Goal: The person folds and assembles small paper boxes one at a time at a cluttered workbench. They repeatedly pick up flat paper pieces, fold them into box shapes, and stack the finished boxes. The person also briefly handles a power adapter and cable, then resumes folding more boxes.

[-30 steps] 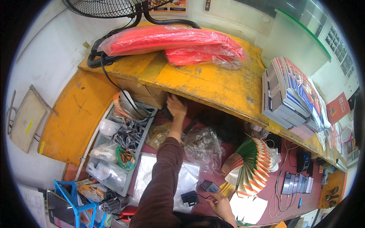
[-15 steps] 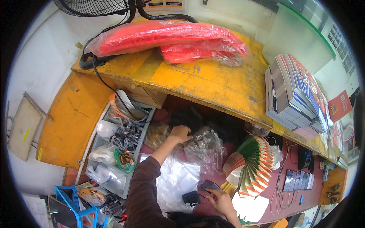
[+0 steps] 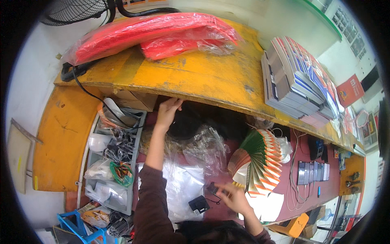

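Note:
My left hand (image 3: 166, 113) reaches up to the front edge of the yellow shelf, fingers bent with a small gap between them and no held thing visible. Below it lie a black bundle (image 3: 183, 127), partly in shadow, and crumpled clear plastic bags (image 3: 206, 148). My right hand (image 3: 235, 198) is closed on a small dark device (image 3: 212, 188), which my fingers partly cover. A thin black cable runs by it, near a square black box-shaped piece (image 3: 199, 205). That piece rests on flat clear plastic sheets (image 3: 172, 189).
A green, white and orange folded paper fan (image 3: 260, 164) stands right of my right hand. At left is a grey divided tray (image 3: 131, 185) of bagged parts. Red packs in plastic (image 3: 154, 34) and stacked booklets (image 3: 296, 85) lie on the shelf (image 3: 191, 77). Several phone-like devices (image 3: 313, 173) sit far right.
My left hand has moved up and left from the plastic bags to the shelf edge. My right hand has lifted slightly with the small device. The whole view has shifted.

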Motion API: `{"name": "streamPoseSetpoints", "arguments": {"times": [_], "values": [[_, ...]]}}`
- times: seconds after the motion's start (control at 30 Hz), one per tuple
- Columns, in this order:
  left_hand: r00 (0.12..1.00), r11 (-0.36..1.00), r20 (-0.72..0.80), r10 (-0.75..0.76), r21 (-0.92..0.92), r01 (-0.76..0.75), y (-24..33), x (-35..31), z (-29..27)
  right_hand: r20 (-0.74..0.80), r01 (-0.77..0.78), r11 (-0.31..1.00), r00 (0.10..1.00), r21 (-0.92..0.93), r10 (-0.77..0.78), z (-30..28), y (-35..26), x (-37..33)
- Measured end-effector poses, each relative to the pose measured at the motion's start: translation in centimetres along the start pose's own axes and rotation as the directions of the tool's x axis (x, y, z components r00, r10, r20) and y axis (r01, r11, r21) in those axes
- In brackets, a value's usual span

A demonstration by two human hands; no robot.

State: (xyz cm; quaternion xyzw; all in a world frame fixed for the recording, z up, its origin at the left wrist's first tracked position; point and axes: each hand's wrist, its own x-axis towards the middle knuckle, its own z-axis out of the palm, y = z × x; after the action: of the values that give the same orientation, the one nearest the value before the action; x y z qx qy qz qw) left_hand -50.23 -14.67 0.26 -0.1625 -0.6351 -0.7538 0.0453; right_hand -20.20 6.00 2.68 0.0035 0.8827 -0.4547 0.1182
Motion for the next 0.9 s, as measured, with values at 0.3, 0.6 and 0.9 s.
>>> {"name": "streamPoseSetpoints", "arguments": {"times": [0.3,0.6,0.9], "values": [[0.704,0.671,0.481,-0.522,0.741,-0.009,1.7,-15.6,-4.7,-0.144,0.158,-0.027,0.949,0.987,0.279,-1.4,-3.4,14.7],[0.752,0.884,0.592,-0.290,-0.137,0.448,5.2,-10.6,-2.3,-0.159,0.193,0.931,0.976,0.310,-0.149,8.3,-5.0,9.5],[0.527,0.618,0.550,-0.648,-0.025,0.786,9.3,-7.8,5.5,-0.112,0.194,0.709,0.980,0.678,-0.161,3.6,-1.1,8.7]]}}
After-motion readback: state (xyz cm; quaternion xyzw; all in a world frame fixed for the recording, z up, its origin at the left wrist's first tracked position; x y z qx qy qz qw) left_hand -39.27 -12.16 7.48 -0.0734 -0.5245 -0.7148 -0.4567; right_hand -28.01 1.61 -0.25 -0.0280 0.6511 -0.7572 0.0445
